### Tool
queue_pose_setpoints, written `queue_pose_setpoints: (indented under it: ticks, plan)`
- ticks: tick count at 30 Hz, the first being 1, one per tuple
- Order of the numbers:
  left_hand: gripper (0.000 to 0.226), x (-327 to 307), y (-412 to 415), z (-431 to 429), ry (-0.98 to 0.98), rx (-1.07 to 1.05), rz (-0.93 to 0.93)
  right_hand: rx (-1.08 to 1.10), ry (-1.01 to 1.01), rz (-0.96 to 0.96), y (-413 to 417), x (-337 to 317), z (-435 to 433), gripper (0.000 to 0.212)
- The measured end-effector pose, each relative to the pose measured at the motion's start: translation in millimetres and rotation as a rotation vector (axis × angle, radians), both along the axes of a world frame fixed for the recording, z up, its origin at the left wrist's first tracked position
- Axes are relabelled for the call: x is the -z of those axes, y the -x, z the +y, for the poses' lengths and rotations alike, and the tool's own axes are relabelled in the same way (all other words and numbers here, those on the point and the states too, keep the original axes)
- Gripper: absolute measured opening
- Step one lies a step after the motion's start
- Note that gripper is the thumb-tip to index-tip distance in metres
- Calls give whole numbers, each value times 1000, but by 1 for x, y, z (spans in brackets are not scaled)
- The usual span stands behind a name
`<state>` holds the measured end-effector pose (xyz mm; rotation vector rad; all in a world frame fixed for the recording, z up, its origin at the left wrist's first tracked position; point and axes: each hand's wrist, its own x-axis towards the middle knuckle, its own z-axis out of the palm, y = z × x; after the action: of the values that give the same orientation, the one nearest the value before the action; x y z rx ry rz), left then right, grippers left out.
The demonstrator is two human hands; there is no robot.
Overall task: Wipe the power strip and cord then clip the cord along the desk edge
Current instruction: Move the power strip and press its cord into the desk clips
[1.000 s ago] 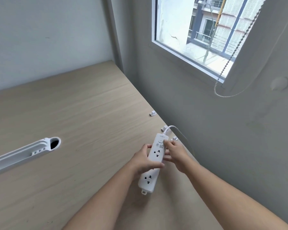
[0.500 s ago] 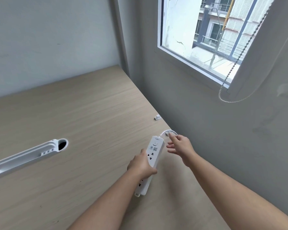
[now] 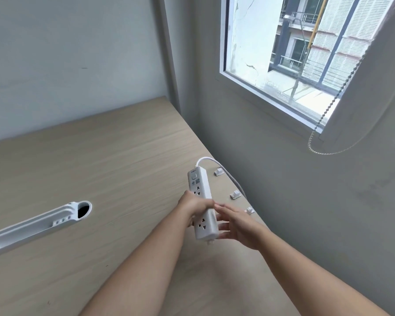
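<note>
A white power strip [image 3: 200, 197] is held above the wooden desk [image 3: 100, 156], sockets up, its far end pointing away from me. My left hand [image 3: 195, 206] grips its middle from the left. My right hand [image 3: 234, 225] has its fingers spread against the strip's near right side, touching it. The white cord [image 3: 228, 174] loops out of the strip's far end and runs along the desk's right edge, down behind it. Three small white cord clips sit along that edge: a far clip [image 3: 219, 171], a middle clip [image 3: 235, 194] and a near clip [image 3: 249, 210].
A long white plastic holder [image 3: 39, 224] with a round opening lies on the desk at the left. A grey wall runs close along the desk's right edge, with a window [image 3: 294, 53] above it and a hanging bead chain [image 3: 328, 110].
The power strip has been lifted and turned so its far end points away. My right hand has left the cord end and moved to the strip's near side. The view has shifted.
</note>
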<state>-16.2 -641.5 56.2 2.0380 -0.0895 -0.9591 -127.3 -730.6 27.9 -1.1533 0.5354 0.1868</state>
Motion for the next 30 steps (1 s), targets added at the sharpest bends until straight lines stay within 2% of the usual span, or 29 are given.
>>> queue_pose_setpoints:
  ticks: [3,6,9,13,17,24,27,30]
  plan:
    - [65,7,3,-15,22,-47,45,-113,30,-57,-2,-1,-4,39]
    - [70,19,6,-28,-8,-84,58,-107,59,-35,1,2,-14,36]
    - [57,26,1,-41,48,-141,164,-157,44,9,8,6,-30,28]
    - [19,28,-19,-55,179,-259,224,-237,-15,54,23,16,-51,33]
    - [13,34,-45,-68,294,-387,273,-325,-124,123,43,33,-63,43]
    - [30,42,-61,-81,246,-330,394,-487,-204,206,57,45,-86,43]
    - [30,47,-58,-86,220,-290,334,-537,-146,253,60,46,-89,39]
    - [33,57,-48,-86,276,-412,234,-478,-5,316,57,41,-80,32]
